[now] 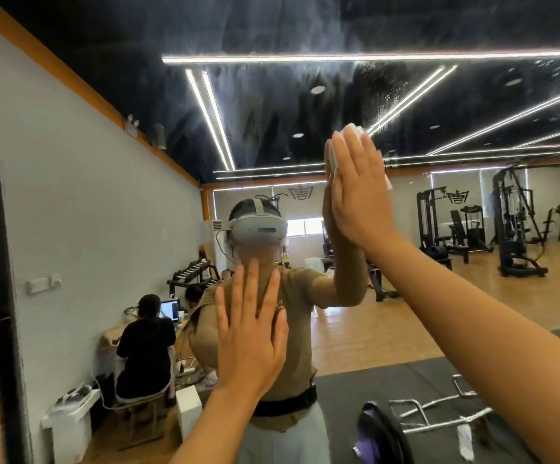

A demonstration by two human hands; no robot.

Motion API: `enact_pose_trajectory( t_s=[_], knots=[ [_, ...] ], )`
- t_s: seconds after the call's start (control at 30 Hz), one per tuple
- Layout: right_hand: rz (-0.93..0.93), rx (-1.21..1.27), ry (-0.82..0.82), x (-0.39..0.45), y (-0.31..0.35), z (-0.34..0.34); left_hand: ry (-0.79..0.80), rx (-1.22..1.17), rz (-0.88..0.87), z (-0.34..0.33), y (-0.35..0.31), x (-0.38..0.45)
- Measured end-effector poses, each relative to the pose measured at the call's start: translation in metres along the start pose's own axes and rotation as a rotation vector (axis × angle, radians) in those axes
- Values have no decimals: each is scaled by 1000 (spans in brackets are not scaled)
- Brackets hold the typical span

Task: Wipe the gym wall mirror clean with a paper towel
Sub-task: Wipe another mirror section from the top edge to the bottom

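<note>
1. Our right hand (358, 192) is raised high against the mirror (305, 105), fingers straight and together, palm pressing a folded white paper towel (355, 130) flat onto the glass. Only the towel's edges show, above the fingertips and at either side of the hand.

2. Our left hand (251, 333) sits lower and to the left, fingers spread and straight, palm flat on the glass and holding nothing. We judge it is there to steady us.

3. Around the towel the mirror is far from clean. Pale streaks and smeared haze run across the upper glass, most visible against the reflected dark ceiling and its light strips (211, 115). To the right of the towel, fine droplets or specks dot the surface; the view is too soft to say which.

4. The lower glass, where our reflection and the gym floor show, looks clearer, though haze would be harder to spot against that lighter background.

5. We judge the task is underway but well short of finished: the towel is working the upper middle, and the streaked band above and to both sides remains to be wiped.

6. Reflected behind us are weight machines (512, 226) and a seated person (144, 346) at a laptop.
</note>
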State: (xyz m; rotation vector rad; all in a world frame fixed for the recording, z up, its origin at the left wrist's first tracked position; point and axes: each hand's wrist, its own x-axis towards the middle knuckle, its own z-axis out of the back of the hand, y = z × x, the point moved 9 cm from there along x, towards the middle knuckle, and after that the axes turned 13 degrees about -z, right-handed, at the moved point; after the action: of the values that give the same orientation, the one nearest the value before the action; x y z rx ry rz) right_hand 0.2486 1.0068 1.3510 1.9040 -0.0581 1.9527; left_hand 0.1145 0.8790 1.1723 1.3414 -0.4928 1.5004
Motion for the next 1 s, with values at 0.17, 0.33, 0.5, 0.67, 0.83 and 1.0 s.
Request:
enact_pose_trajectory(
  t_s=[0.17,0.33,0.5,0.67,0.83,1.0],
  knots=[
    [-20,57,-25,-53,-10,-6,12,-9,16,-1,-1,0],
    [74,-35,119,-166,-42,-16,12,-56,25,0,0,2],
    [71,-11,218,-242,-64,-17,41,-81,17,1,-14,-19],
    [70,5,313,-272,-74,-15,104,-74,77,-13,-28,-80],
    [166,30,385,-253,-70,-13,136,-33,56,-19,-25,-93],
    [325,-63,338,-186,-47,-13,119,6,38,-25,-25,-100]
  ],
)
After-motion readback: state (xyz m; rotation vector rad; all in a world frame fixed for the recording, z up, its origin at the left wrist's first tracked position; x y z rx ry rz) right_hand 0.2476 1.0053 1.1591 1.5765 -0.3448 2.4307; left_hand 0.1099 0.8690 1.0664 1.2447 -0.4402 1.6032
